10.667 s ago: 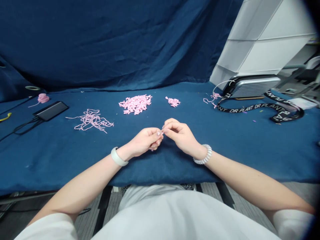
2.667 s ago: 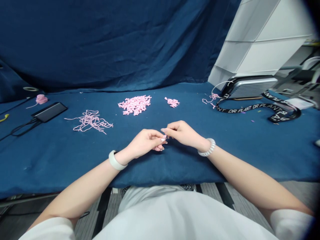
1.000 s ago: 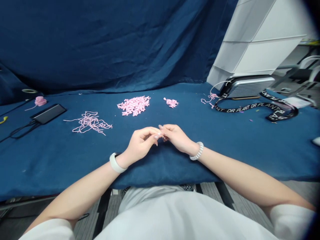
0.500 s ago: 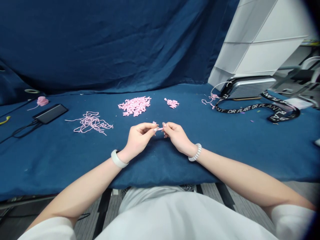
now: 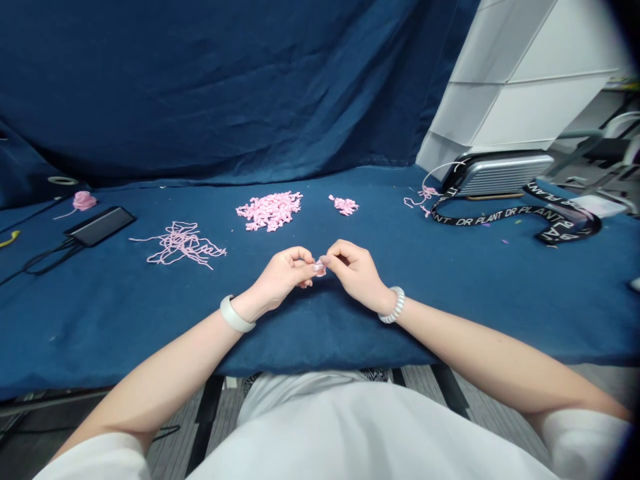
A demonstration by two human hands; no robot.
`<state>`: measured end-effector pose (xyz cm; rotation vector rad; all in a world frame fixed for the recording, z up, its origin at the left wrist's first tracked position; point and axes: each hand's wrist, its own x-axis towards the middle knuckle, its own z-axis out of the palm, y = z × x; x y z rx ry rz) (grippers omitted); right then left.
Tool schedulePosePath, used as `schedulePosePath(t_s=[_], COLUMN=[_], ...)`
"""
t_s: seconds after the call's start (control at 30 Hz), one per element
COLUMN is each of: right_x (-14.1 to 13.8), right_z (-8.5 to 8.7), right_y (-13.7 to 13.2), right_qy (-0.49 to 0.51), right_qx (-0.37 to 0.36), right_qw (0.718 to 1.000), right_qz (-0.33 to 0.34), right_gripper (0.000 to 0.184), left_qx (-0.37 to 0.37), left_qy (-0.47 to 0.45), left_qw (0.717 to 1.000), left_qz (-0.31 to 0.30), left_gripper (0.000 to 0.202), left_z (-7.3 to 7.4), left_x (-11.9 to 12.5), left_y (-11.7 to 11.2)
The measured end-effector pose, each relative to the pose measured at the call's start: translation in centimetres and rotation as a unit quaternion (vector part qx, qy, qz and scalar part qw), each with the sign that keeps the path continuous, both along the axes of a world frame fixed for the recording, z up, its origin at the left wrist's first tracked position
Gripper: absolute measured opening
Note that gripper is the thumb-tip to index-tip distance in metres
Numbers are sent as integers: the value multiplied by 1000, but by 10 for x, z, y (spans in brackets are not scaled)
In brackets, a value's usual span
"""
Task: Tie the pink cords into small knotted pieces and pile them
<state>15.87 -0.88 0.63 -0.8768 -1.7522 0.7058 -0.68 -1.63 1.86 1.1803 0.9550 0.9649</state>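
My left hand pinches a small piece of pink yarn between thumb and forefinger above the front half of the table. Touching it from the other side, my right hand has its thumb and forefinger pressed together at the same piece. Fingertips hide most of the yarn, so its shape is unclear. Beyond the hands lie a large pile of pink yarn knots and a smaller pile of the same knots. A loose tangle of pink yarn strands spreads to the left.
At far left are a pink yarn ball and a black power bank with cables. On the right, a black lettered strap winds beside a silver ribbed case, with more pink yarn near it. Blue cloth covers the table.
My hands have drawn closer together, and the short pink stretch between them is no longer visible. The left hand has turned, with its lower fingers now showing. The piles are unmoved.
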Motion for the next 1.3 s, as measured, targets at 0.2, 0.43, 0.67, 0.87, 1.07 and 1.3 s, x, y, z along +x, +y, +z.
schedulePosePath(t_s=[0.2, 0.43, 0.67, 0.87, 1.07, 1.3], right_x=[3, 4, 4, -1, 9, 18], right_z=[2, 5, 3, 6, 17, 20], right_y=[-1, -3, -1, -3, 6, 7], right_qy=[-18, -41, -38, -3, -35, -60], right_qx=[67, 76, 35, -108, -249, -356], right_qw=[997, 995, 993, 983, 949, 888], right_qz=[28, 58, 108, 145, 188, 286], right_gripper=[20, 21, 22, 25, 48, 56], left_qx=[15, 4, 6, 13, 27, 58], left_qy=[60, 72, 100, 113, 32, 20], left_qw=[998, 997, 991, 987, 992, 992], left_qz=[-10, -33, -85, -110, -116, -106], left_gripper=[25, 22, 22, 21, 22, 21], left_z=[5, 5, 4, 4, 6, 2], left_x=[-2, -4, -4, 3, 8, 3], left_y=[0, -1, -2, -9, -14, -10])
